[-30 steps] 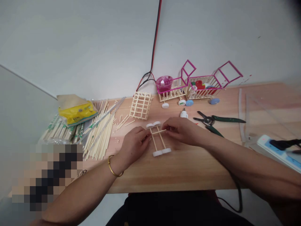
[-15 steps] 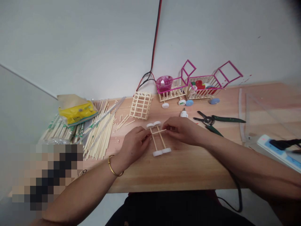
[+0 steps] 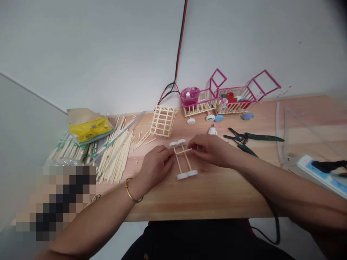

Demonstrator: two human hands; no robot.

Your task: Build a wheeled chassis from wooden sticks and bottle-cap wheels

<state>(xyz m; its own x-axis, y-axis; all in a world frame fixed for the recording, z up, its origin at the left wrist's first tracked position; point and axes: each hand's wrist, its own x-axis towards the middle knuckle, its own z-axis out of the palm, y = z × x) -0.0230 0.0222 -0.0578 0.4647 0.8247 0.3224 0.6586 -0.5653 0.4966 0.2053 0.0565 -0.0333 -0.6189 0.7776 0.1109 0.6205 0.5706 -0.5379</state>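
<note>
A small frame of two wooden sticks with white caps (image 3: 184,175) at their ends lies on the wooden table (image 3: 206,195). Across it lies a short cross stick (image 3: 183,151). My left hand (image 3: 155,167) pinches the left end of this cross stick. My right hand (image 3: 210,148) pinches its right end. Both hands rest on the table beside the frame. A gold bangle (image 3: 130,194) sits on my left wrist.
A pile of wooden sticks (image 3: 114,153) and a yellow packet (image 3: 88,129) lie at the left. A stick lattice (image 3: 162,121), pink-edged stick carts (image 3: 230,95), a glue bottle (image 3: 212,130) and green pliers (image 3: 251,138) stand behind. A power strip (image 3: 322,173) lies at the right.
</note>
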